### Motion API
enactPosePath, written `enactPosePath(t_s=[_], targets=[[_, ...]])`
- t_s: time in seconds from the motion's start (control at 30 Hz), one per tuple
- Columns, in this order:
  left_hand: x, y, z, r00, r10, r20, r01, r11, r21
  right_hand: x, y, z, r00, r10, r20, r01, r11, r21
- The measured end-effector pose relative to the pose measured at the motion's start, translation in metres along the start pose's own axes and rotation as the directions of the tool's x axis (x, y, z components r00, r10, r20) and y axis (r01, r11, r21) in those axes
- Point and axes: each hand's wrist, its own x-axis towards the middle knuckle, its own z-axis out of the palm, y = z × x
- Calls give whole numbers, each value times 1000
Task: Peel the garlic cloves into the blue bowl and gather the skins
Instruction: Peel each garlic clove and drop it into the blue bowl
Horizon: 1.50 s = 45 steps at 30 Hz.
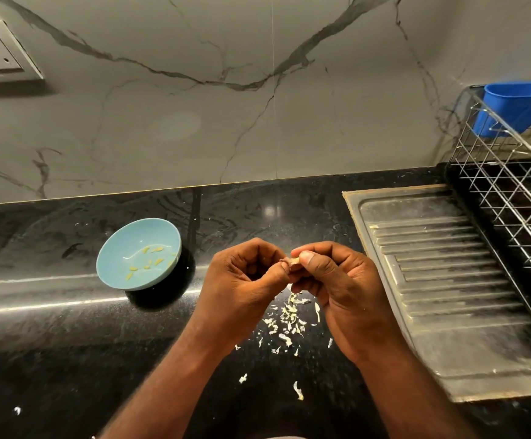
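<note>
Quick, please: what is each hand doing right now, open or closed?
Left hand: closed, pinching the garlic clove.
Right hand: closed, pinching the same garlic clove.

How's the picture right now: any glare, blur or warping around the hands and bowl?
Head view: dim warm light; glare streaks cross the black counter beside the blue bowl; left hand and right hand are sharp, pinching a garlic clove half hidden by fingers; wide-angle bends the dish rack.
</note>
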Motion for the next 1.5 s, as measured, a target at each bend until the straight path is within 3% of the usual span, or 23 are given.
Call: enactPosePath(t_s=[0.3, 0.6, 0.87, 1.13, 1.37, 1.5], targets=[[2, -5, -5, 991, -68, -117, 58, 995, -84, 4, -4, -1, 988, 155, 22, -155, 946, 284], [1, -11, -4, 982, -108, -152, 141, 965, 222, 4, -3, -4, 987, 159, 19, -158, 939, 307], [1, 1, -4, 997, -46, -69, 55, 990, 133, 1, -2, -3, 996, 79, -34, -74, 990, 116], [-1, 5, 1, 998, -6, -61, 9, 998, 57, -2, -4, -2, 998, 64, 10, -64, 998, 8], [-2, 2, 3, 984, -108, -143, 70, 966, -247, -5, -12, 2, 997, -31, 69, 41, 987, -157], [-4, 0, 2, 981, -136, -140, 81, 937, -340, -7, -16, 3, 994, -68, 84, 88, 963, -254]])
